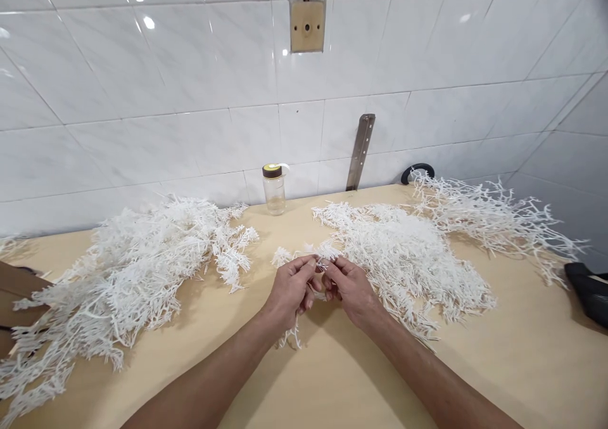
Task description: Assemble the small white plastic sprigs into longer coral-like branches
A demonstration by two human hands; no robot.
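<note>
Near the middle of the table, my left hand [291, 291] and my right hand [352, 289] meet with fingertips pinched. Between them is a small white branching sprig [322, 265], its thin tips poking out. Both hands are closed on it, though the fingers hide much of it. More white strands [291, 338] hang below my left hand. Just right of my right hand lies a dense pile of white branching sprigs [403, 251]. A larger pile of similar white sprigs [142, 270] spreads over the left side of the table.
Bare white branches [494, 217] lie at the back right. A clear bottle with a dark lid [274, 194] stands near the tiled wall. A metal strip [361, 153] leans there, beside a black ring [418, 172]. A black object [589, 293] sits at the right edge, a brown box [19, 299] at the left.
</note>
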